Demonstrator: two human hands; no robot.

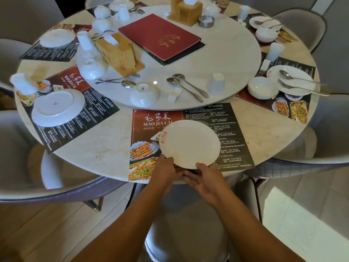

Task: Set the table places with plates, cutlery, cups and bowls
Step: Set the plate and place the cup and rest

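A white plate [189, 143] with a red logo on its rim sits face up over the near placemat [226, 129]. My left hand [165, 168] and my right hand [204, 175] both hold its near edge, thumbs on the rim. On the turntable [217, 59] beyond lie an upturned white bowl [145, 95], a spoon and fork pair [186, 87], a white cup [216, 83] upside down and a small white rest [174, 94].
An upside-down plate [56, 108] lies on the left placemat, with a cup [22, 83] behind it. The right place has a plate with cutlery [294, 83] and a bowl [261, 87]. A red menu [160, 37] and wooden tissue boxes [118, 52] stand on the turntable. Chairs ring the table.
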